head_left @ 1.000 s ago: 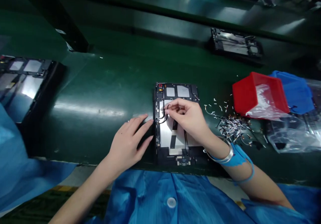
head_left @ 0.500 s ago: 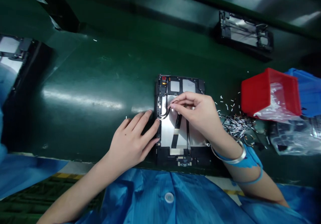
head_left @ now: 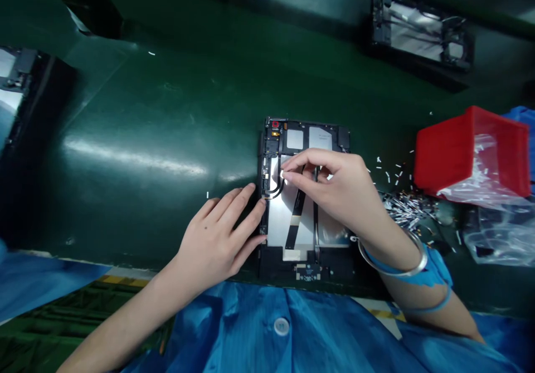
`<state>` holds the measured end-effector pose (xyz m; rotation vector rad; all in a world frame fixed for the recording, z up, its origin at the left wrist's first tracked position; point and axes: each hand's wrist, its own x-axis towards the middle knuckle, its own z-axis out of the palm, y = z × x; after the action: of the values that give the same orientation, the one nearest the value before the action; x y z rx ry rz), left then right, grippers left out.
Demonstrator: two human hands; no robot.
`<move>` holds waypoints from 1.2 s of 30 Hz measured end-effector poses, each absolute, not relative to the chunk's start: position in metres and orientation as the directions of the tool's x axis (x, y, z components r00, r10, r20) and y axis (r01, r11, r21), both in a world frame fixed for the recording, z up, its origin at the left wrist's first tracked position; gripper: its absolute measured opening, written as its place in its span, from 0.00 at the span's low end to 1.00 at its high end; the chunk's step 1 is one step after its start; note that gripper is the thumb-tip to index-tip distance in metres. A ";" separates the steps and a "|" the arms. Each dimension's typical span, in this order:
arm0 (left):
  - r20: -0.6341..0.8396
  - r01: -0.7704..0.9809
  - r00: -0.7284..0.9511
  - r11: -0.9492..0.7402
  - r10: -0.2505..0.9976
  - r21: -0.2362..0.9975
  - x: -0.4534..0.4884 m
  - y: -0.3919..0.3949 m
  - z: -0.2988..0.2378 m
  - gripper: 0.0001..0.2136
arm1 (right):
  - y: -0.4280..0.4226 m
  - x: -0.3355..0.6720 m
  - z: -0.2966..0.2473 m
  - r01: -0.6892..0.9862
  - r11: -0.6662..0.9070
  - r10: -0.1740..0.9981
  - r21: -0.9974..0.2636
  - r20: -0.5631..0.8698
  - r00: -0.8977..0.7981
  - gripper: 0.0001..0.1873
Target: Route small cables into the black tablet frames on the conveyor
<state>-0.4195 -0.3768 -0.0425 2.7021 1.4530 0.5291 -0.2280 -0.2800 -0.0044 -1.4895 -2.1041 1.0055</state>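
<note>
An open tablet chassis (head_left: 305, 206) lies back-side up on the green belt in front of me, showing a silver plate, black flex strips and small boards. My left hand (head_left: 217, 239) lies flat with fingers stretched out, its tips pressing the chassis's left edge. My right hand (head_left: 338, 189) hovers over the upper middle of the chassis, thumb and forefinger pinched on a thin black cable (head_left: 276, 186) that curves near the left side. A metal bangle and a blue wrist strap circle my right wrist.
A red bin (head_left: 472, 150) lined with clear plastic stands to the right, with several small loose parts (head_left: 405, 203) scattered beside it and clear bags (head_left: 497, 233) further right. Another open chassis (head_left: 422, 27) lies far up the belt; a dark fixture (head_left: 16, 94) sits at the left.
The view has shifted down and left, so everything sits further right and higher. My right hand's pinch has moved slightly along the cable near the chassis's left side. My left hand stays at the edge.
</note>
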 end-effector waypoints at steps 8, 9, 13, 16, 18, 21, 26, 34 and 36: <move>0.245 0.808 0.489 -0.540 0.837 0.235 -0.413 -0.372 -0.035 0.20 | -0.267 -0.225 -0.011 0.626 0.136 0.913 -0.768 -0.149 -0.381 0.02; 0.251 0.805 0.495 -0.547 0.832 0.229 -0.412 -0.371 -0.035 0.20 | -0.266 -0.225 -0.013 0.613 0.125 0.911 -0.780 -0.155 -0.383 0.02; 0.205 0.806 0.525 -0.560 0.826 0.191 -0.411 -0.368 -0.037 0.22 | -0.263 -0.226 -0.016 0.580 0.094 0.912 -0.809 -0.163 -0.375 0.02; 0.188 0.814 0.518 -0.549 0.834 0.191 -0.412 -0.367 -0.040 0.21 | -0.264 -0.227 -0.017 0.599 0.091 0.913 -0.795 -0.174 -0.369 0.01; 0.186 0.815 0.517 -0.547 0.836 0.192 -0.413 -0.367 -0.041 0.21 | -0.264 -0.228 -0.017 0.625 0.104 0.913 -0.774 -0.175 -0.369 0.01; 0.189 0.812 0.523 -0.553 0.831 0.185 -0.414 -0.367 -0.042 0.21 | -0.264 -0.230 -0.017 0.653 0.125 0.917 -0.747 -0.165 -0.364 0.01; 0.172 0.813 0.528 -0.554 0.831 0.180 -0.414 -0.366 -0.041 0.22 | -0.265 -0.231 -0.016 0.678 0.145 0.916 -0.721 -0.161 -0.367 0.02; 0.162 0.816 0.525 -0.548 0.835 0.181 -0.414 -0.364 -0.042 0.24 | -0.266 -0.232 -0.017 0.711 0.158 0.922 -0.685 -0.155 -0.354 0.01; 0.169 0.807 0.542 -0.566 0.823 0.167 -0.413 -0.364 -0.040 0.24 | -0.266 -0.232 -0.016 0.714 0.162 0.921 -0.681 -0.155 -0.357 0.01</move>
<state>-0.4134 -0.3636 -0.0404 2.6980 1.4277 0.3520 -0.2321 -0.2660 -0.0162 -1.5714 -2.1481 0.9950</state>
